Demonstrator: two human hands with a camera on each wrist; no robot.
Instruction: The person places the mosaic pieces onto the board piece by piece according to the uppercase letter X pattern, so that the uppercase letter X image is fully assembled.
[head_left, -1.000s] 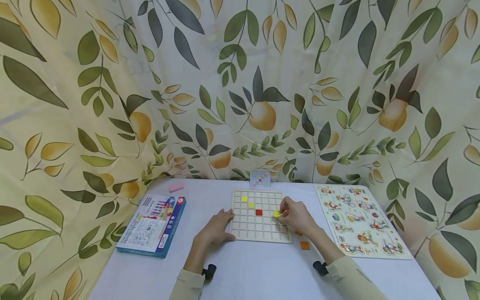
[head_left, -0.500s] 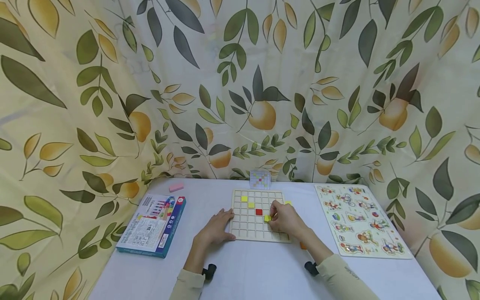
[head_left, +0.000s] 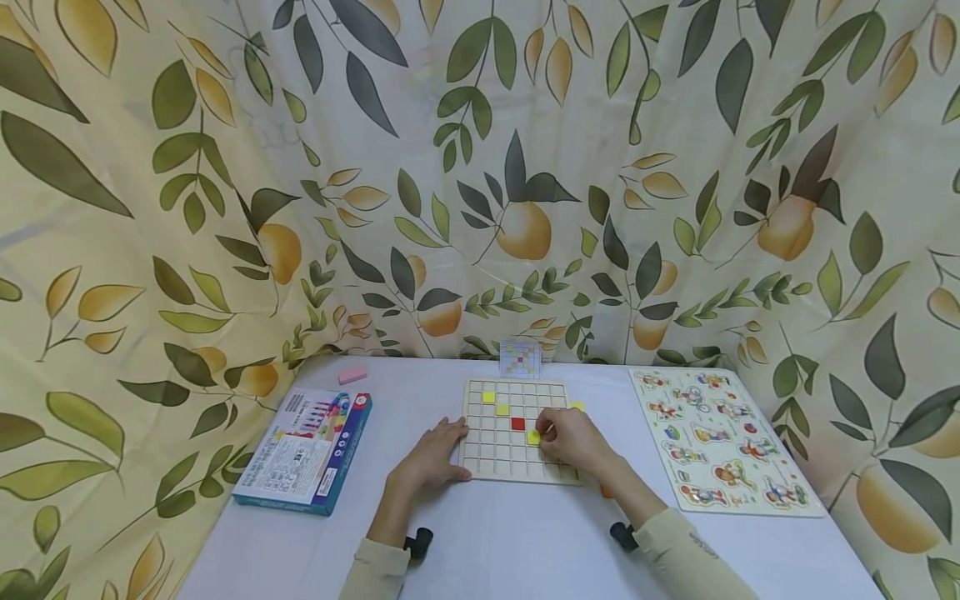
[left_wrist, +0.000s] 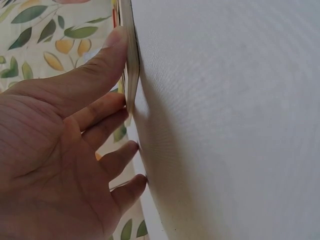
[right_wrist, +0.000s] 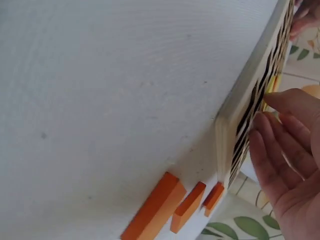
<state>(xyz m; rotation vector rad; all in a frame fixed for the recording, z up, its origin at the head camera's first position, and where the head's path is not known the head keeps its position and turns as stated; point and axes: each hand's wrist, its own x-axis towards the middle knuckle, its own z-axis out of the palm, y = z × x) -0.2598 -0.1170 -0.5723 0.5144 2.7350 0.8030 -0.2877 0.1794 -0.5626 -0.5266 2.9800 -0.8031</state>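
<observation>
Right hand (head_left: 576,440) pinches yellow tile (head_left: 533,437), four o'clock from red tile (head_left: 518,424); left hand (head_left: 433,454), spread, touches board (head_left: 497,467) at nine o'clock (steadying it, presumably).

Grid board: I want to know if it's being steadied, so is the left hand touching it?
Touching. The left wrist view shows it: the left hand has its thumb tip against the edge of the grid board.

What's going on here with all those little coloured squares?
A person's right hand pinches a yellow tile on a gridded board, diagonally beside a red tile. The left hand touches the board's left edge. Two other yellow tiles sit along that same diagonal, and orange tiles lie on the table by the board.
</observation>
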